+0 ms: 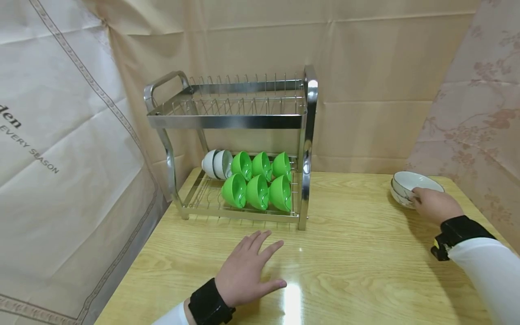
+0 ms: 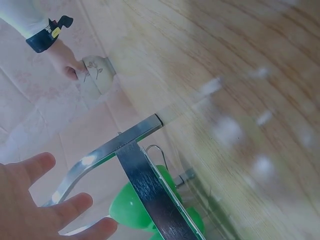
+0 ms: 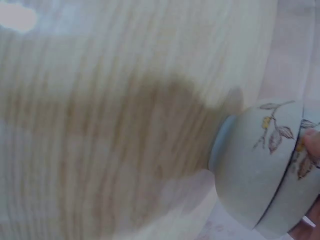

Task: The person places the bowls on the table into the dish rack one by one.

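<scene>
My right hand holds the rim of the upper white bowl at the right end of the table. This bowl sits nested in a lower bowl, whose outside carries a leaf-and-branch pattern in the right wrist view. A fingertip shows against the upper bowl's side. My left hand hovers above the table in front of the dish rack, fingers spread and holding nothing. In the left wrist view its fingers stand out straight close to the rack's metal frame.
The two-tier metal rack holds several green cups and two white bowls on its lower shelf. Its upper tier has upright wire slots. Beige and patterned cloths hang behind and beside the wooden table.
</scene>
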Tool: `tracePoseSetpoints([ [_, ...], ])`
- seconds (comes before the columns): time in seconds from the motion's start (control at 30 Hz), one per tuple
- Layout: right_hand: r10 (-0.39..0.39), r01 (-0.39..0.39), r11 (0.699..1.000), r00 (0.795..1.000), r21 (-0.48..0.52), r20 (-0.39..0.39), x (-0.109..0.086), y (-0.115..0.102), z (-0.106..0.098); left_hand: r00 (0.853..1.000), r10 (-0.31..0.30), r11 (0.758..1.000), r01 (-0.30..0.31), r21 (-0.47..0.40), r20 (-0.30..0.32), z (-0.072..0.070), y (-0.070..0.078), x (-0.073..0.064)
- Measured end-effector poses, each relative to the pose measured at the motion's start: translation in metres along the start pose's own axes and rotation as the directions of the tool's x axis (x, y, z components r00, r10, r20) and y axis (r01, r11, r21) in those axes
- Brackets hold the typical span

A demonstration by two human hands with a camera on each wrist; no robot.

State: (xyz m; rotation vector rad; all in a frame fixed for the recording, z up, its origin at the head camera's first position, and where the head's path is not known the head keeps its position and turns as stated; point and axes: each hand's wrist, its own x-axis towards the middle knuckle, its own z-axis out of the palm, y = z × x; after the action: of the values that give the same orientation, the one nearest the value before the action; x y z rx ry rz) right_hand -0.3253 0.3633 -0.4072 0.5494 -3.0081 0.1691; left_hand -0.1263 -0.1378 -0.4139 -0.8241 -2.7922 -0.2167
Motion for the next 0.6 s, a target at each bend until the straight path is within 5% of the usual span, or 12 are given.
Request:
tracePoseSetpoints([
  [0.17, 0.007, -0.010, 1.000, 0.988, -0.018, -0.157, -0.006, -0.006, 0.002, 1.000, 0.004, 1.000, -0.004, -0.007, -0.004, 0.001, 0.000, 0.000],
  [0.3, 0.000, -0.012, 0.999, 0.958, -0.041, -0.285, -0.012, -0.015, -0.006, 1.000, -0.008, 1.000, 0.008, -0.017, -0.002, 0.001, 0.001, 0.002],
  [0.43, -0.045, 0.026, 0.998, 0.933, -0.060, -0.356, -0.021, -0.039, -0.019, 0.998, -0.067, 0.989, 0.068, -0.131, 0.010, -0.002, 0.005, 0.004],
  [0.5, -0.089, 0.067, 0.995, 0.920, -0.071, -0.382, -0.027, -0.058, -0.023, 0.992, -0.118, 0.953, 0.125, -0.276, 0.041, -0.004, 0.007, 0.006],
  [0.53, -0.126, 0.100, 0.991, 0.908, -0.085, -0.399, -0.031, -0.067, -0.024, 0.987, -0.144, 0.913, 0.161, -0.375, 0.074, -0.005, 0.008, 0.008],
  [0.6, -0.207, 0.175, 0.978, 0.874, -0.114, -0.439, -0.039, -0.089, -0.023, 0.972, -0.185, 0.781, 0.234, -0.579, 0.144, -0.006, 0.010, 0.012],
])
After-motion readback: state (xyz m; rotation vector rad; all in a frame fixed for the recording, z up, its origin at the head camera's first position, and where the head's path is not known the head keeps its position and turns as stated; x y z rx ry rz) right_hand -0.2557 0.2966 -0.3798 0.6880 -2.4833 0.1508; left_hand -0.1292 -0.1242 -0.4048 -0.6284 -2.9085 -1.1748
